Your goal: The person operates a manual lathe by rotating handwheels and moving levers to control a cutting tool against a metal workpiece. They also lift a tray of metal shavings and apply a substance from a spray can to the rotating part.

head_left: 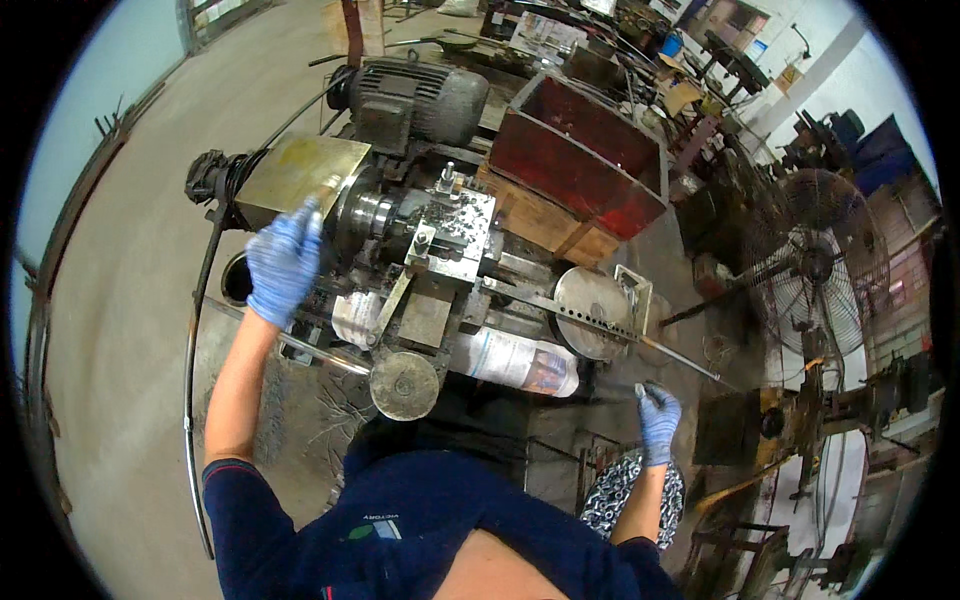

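left hand (284, 262) grips the lathe (420, 235) lever, right hand (658, 418) pinches a small part; keep fingers off the chuck (368, 213)

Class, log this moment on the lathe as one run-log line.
left hand: raised at lathe chuck | right hand: gripping small piece by thin rod | red bin: behind lathe

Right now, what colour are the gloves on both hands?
Blue, on the left hand and the right hand; clearest in the head view.
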